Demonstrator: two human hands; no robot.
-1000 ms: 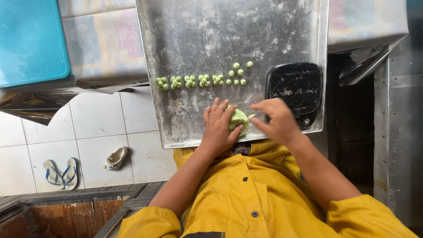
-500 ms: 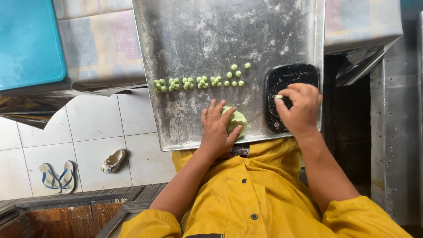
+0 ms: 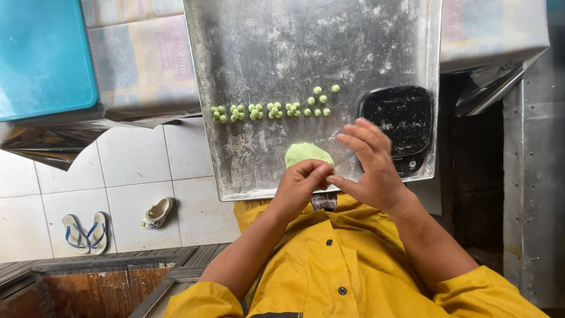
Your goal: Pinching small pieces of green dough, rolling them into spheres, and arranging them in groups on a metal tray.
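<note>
While I look down over the metal desk [image 3: 265,47], I see the lump of green dough [image 3: 307,153] lying on it near its front edge, just ahead of both hands. It is a rounded mound with no clear long axis, and I cannot tell that it points any way.

My left hand [image 3: 301,184] sits at the desk's front edge with its grip drawn together, fingertips pinched; a small bit may be between them, but I cannot tell. My right hand [image 3: 372,171] meets it fingertip to fingertip, its grip spread open, fingers fanned above the desk and holding nothing I can see.

Farther back on the desk from the dough, a row of small green balls [image 3: 272,110] runs left to right in little clusters, with a few single ones stepping up at its right end. Right of the dough, at the desk's right edge, a black digital scale [image 3: 397,121] lies flat, dusted with flour, its platform bare.

Left of the desk, a turquoise lid [image 3: 41,56] covers a box, with paper of faded print beside it. Below the desk, on the white tiled floor [image 3: 135,159], lie a pair of blue-strapped flip-flops [image 3: 82,232] and one pale clog [image 3: 158,212].
</note>
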